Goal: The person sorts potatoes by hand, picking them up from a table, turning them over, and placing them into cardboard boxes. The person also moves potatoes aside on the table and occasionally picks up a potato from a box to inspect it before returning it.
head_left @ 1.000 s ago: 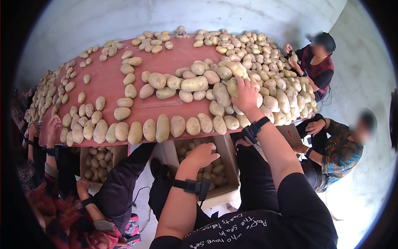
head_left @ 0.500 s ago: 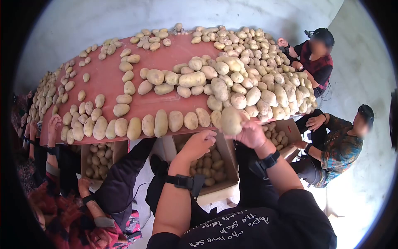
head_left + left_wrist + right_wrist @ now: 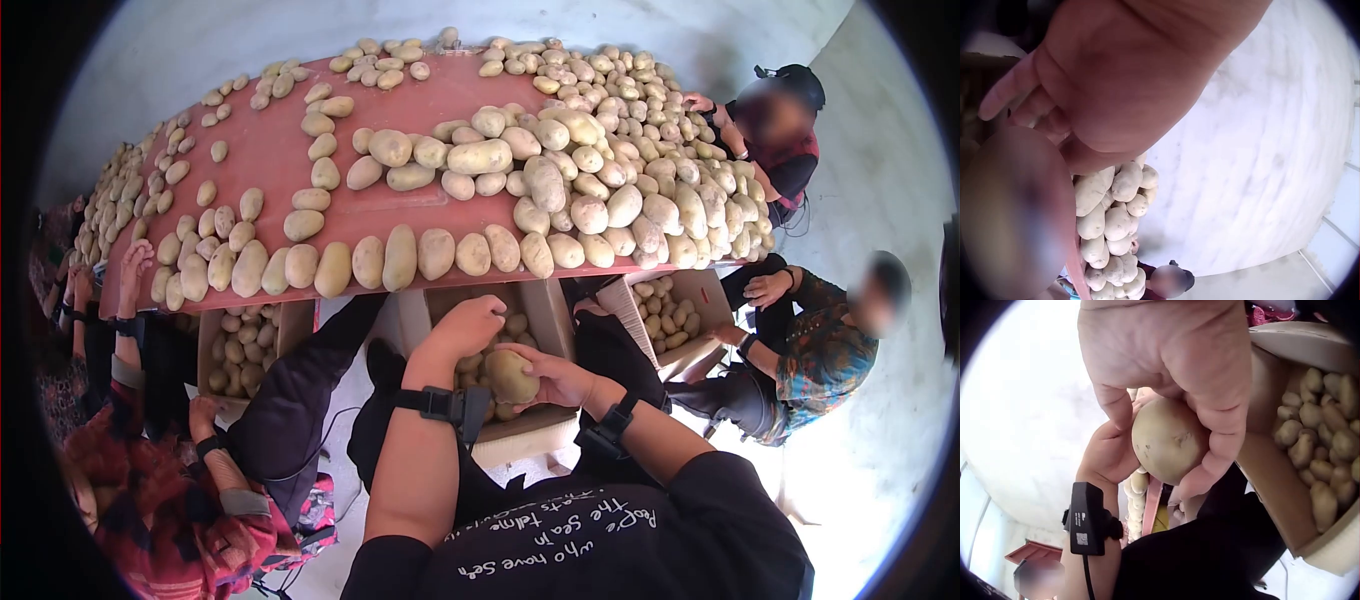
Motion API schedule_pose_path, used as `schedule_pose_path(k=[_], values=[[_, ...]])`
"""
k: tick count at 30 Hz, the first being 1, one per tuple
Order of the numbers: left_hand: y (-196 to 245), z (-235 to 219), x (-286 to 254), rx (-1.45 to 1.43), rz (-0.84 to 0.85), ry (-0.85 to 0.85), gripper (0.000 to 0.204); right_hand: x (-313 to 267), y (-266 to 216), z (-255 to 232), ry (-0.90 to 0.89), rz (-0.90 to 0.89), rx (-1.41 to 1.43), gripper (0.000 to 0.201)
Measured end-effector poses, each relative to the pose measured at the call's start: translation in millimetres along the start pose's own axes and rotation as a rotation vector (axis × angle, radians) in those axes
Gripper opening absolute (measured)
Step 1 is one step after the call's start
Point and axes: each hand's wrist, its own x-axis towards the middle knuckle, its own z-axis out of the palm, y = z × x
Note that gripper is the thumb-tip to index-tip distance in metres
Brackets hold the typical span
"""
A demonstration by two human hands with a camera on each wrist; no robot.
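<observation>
My right hand [image 3: 562, 382] grips a large round potato [image 3: 512, 376] over the cardboard box below the table edge. In the right wrist view the fingers and thumb of the right hand [image 3: 1166, 353] wrap round the potato [image 3: 1169, 440], which has small dark marks on its skin. My left hand [image 3: 466, 328] hovers above the box's far part, its fingers loosely bent and holding nothing. The left wrist view shows the palm of the left hand [image 3: 1122, 75], with a blurred rounded shape beneath it.
Potatoes cover much of the red table [image 3: 250, 150], heaped at the right and lined along its near edge. Cardboard boxes [image 3: 535, 432] of potatoes stand below. One person [image 3: 180, 510] sits at the left; two people [image 3: 815, 350] are at the right.
My right hand has brought the potato from the heap down and left to above the box. The left hand stays over the box. The head view has shifted slightly.
</observation>
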Motion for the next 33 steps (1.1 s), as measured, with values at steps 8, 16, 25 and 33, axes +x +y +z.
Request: schedule_pose_path(k=[8, 16, 25, 33], values=[[-21, -1, 0, 0.124, -0.011, 0.066, 0.035, 30, 51, -32, 0.329, 0.131, -0.541, 0.067], [-20, -9, -10, 0.106, 0.006, 0.073, 0.035, 39, 60, -45, 0.430, 0.231, -0.938, 0.071], [-13, -12, -15, 0.117, -0.014, 0.057, 0.039, 36, 90, -72, 0.504, 0.332, -1.677, 0.066], [-13, -8, -11, 0.115, -0.025, 0.048, 0.038, 17, 2, -32, 0.638, 0.308, -1.752, 0.025]])
